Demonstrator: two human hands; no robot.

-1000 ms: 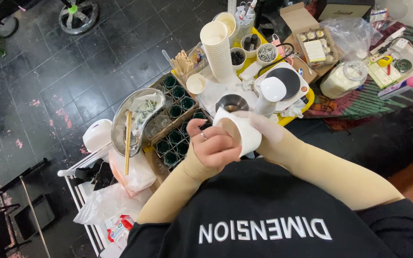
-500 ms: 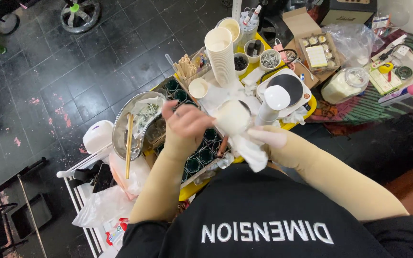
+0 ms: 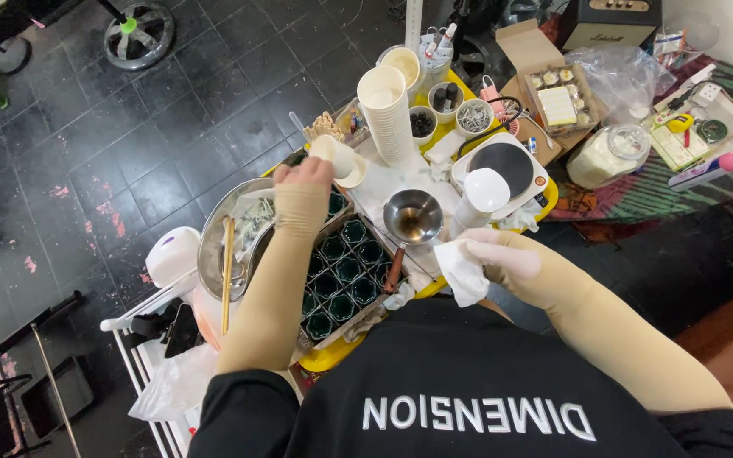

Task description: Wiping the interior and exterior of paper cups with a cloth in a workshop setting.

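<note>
Head view: left hand (image 3: pixel 303 176) closed around small paper cup (image 3: pixel 338 160), tipped on its side, mouth toward steel funnel (image 3: pixel 412 216). Right hand (image 3: pixel 502 254) pinches white tissue (image 3: pixel 460 270) just right of funnel.

A tall stack of paper cups (image 3: pixel 386 119) is parked by a steel funnel (image 3: pixel 412 217), dark green jars (image 3: pixel 345 271) are lined up below, and a cardboard box (image 3: pixel 553 89) is left open.
</note>
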